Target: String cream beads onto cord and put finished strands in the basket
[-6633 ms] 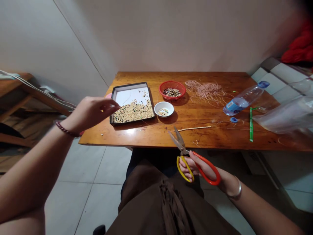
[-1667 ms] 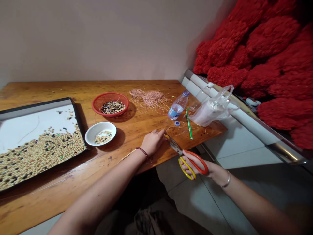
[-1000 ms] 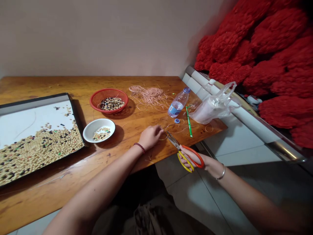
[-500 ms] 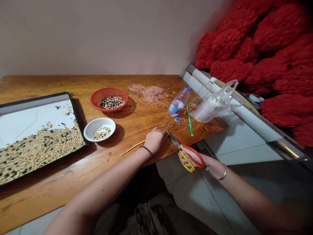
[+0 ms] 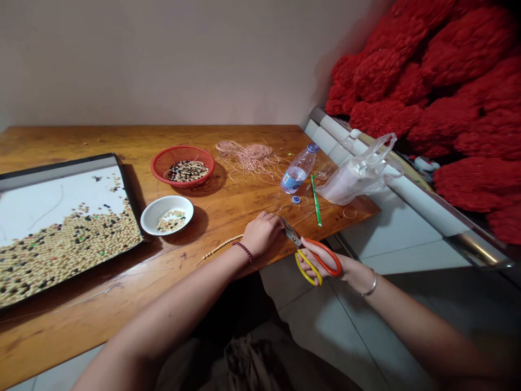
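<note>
My left hand is closed at the table's front edge, with a string of pale beads running out from under it to the left. Its fingertips are mostly hidden, but the bead string seems held in them. My right hand grips scissors with one orange and one yellow handle. The blades point up and left, their tips right beside my left fingers. Thin thread lies on the table beyond the blades.
A bead tray lies left, beside a white bowl and a red basket. Behind are pink cord, a bottle, its cap, a green strip and a plastic bag. Red bundles stand right.
My left hand has shifted slightly to the right. The scissor handles have drawn a little closer together in my right hand.
</note>
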A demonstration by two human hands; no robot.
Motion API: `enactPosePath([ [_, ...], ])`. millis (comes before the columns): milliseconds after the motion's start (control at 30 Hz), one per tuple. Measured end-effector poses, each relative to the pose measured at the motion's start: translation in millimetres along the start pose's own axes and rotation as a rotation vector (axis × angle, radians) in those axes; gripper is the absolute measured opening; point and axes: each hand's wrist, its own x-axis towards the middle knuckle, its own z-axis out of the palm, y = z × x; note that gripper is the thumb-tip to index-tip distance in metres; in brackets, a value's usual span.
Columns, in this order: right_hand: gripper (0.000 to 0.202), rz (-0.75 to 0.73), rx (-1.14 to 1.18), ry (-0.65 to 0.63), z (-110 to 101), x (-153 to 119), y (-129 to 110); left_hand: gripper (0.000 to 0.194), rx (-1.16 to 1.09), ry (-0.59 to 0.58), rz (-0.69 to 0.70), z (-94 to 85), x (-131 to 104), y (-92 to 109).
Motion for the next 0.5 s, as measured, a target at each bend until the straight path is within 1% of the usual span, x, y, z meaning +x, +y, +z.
enactPosePath([
  [300,0.060,-0.070,-0.127,0.043,9,0,-1,0.019,0.021,-0.018,0.024,2.5,0,-2],
  [500,0.063,-0.059,-0.136,0.027,11,2,0,0.021,0.035,-0.012,0.018,4.3,0,-1],
])
